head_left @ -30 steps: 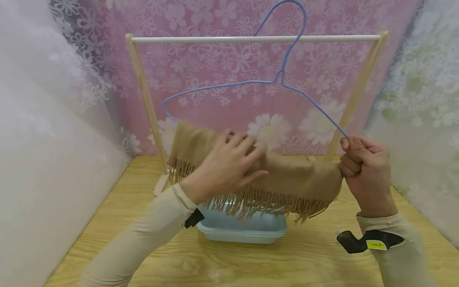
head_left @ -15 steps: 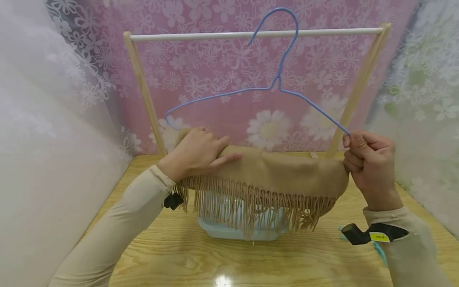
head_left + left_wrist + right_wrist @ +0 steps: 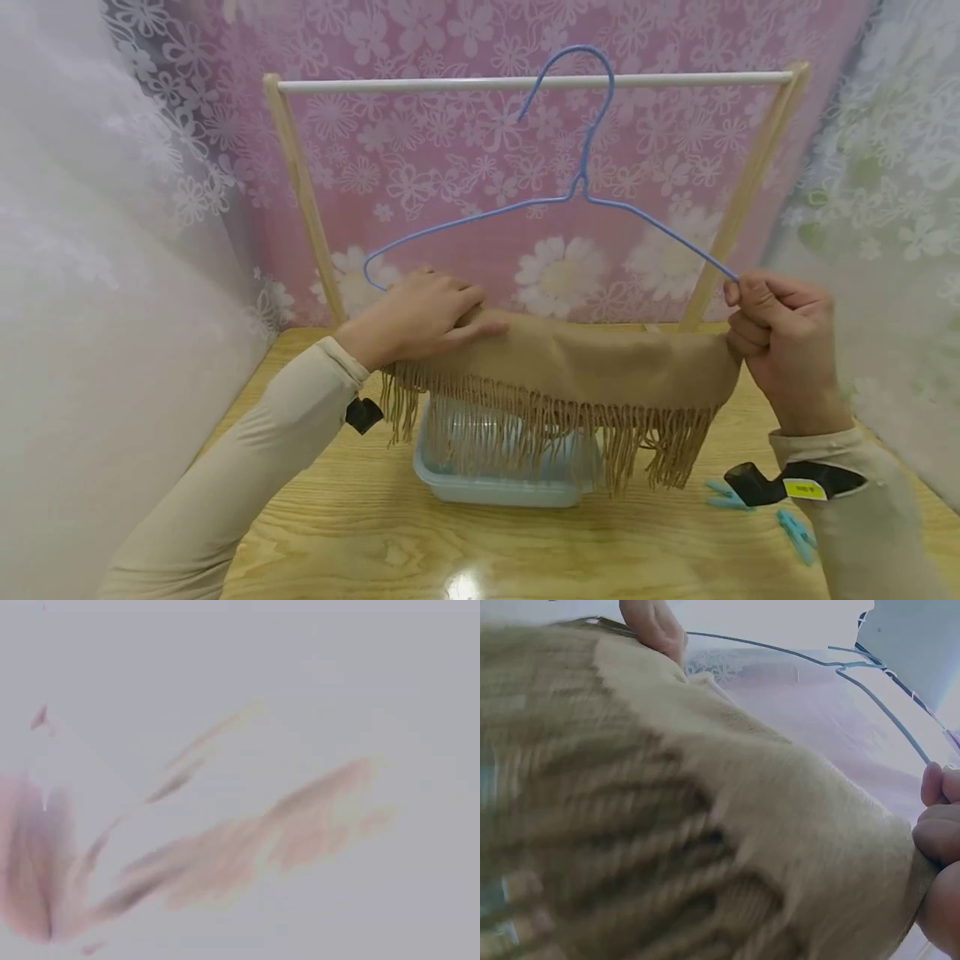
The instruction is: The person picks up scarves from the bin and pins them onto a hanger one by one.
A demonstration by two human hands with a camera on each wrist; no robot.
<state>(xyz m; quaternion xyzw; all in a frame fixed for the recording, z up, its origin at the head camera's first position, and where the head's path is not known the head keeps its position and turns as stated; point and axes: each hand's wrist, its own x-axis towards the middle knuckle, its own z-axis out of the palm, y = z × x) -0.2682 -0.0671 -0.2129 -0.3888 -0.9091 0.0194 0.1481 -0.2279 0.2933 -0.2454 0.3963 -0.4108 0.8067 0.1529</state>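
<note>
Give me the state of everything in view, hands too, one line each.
Scarf: spread wide, fringe hanging down
Hanger: upright, hook at the top
Left hand: resting on the scarf's upper edge
Right hand: fingers curled, gripping the hanger's corner
Rack: standing upright
Tub: upright on the table, partly behind the fringe, contents unclear
Clothespins: two, lying apart on the table

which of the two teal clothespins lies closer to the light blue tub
The upper-left teal clothespin in the head view; the other clothespin lies lower and farther right, farther from the light blue tub.
</note>
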